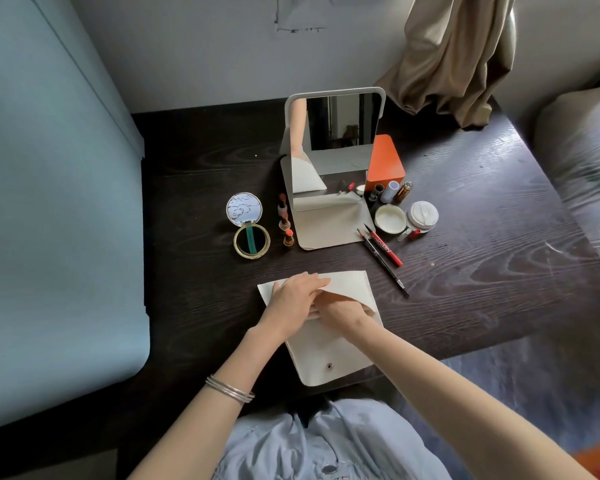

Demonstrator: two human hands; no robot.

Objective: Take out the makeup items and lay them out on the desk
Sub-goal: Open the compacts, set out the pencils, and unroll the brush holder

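Cream pouch (329,355) lies flat on the desk (465,271), in front of the mirror (340,133). Left hand (293,299) pinches the pouch's upper layer, lifting it. Right hand (343,308) is inside the opening, fingers hidden, grasp can't tell. Open compact (248,225) left of mirror; pencils (383,251) and jars (407,218) right of mirror.

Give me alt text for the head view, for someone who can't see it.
A person's right hand reaches inside a flat cream fabric pouch on a dark wooden desk, while the left hand lifts its upper layer. Beyond stand a white-framed folding mirror, an open round compact, lipsticks and two pencils.
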